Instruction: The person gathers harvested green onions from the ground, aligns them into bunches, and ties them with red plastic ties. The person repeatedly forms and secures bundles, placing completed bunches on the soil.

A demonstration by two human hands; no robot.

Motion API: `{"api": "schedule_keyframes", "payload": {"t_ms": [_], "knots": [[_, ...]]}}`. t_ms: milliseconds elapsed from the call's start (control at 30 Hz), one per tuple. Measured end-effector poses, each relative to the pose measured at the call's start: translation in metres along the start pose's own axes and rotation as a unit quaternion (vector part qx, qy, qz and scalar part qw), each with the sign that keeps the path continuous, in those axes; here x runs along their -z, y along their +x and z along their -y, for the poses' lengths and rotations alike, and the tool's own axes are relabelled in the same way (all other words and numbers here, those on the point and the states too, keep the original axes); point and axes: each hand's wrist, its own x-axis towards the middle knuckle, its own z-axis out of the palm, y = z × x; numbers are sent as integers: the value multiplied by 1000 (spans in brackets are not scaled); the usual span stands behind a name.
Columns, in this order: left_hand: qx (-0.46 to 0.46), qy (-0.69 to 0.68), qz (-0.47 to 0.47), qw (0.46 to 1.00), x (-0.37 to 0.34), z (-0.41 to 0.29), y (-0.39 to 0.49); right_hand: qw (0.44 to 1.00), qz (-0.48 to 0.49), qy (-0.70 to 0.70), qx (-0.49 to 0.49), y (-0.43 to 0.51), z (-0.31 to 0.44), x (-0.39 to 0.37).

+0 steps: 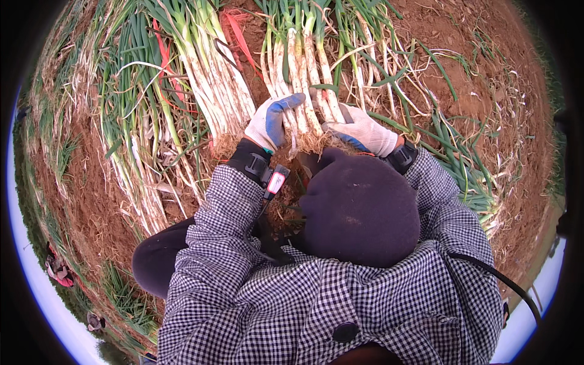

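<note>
Before my knees, a loose bunch of green onions (300,68) lies with its white stalks and matted roots toward me. My left hand (273,121), in a white knit glove with a blue coated palm, grips the bunch from the left, its thumb across the stalks just above the roots. From the other side my right hand (367,131), gloved alike, closes around the lower ends of the right-hand stalks; some of its fingers are hidden. Left of the left hand, a thick bundle of green onions (216,86) lies close by, roots beside my wrist.
Red plastic twine (239,34) lies between the bundles. More green onions (146,182) cover the soil at left, and loose ones (470,159) lie at right. My bent knee (360,210) rises close below the hands. Other people (59,269) are far off at lower left.
</note>
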Motion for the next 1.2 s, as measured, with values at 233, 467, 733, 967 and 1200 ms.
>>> {"api": "schedule_keyframes", "payload": {"t_ms": [233, 467, 733, 967, 1200], "knots": [[53, -64, 28, 996, 10, 8, 9, 980, 81, -164, 77, 12, -8, 9], [-2, -73, 44, 996, 16, 27, 15, 979, 115, -105, -128, 6, -57, 6], [-51, -82, 26, 995, 15, 43, 26, 945, 86, -214, -233, 10, -7, 21], [-5, -162, 94, 982, 18, 53, 19, 864, -152, -481, 11, 12, 32, 8], [-47, -121, 58, 990, 13, 45, 11, 960, -76, -268, -36, 54, 13, 26]]}}
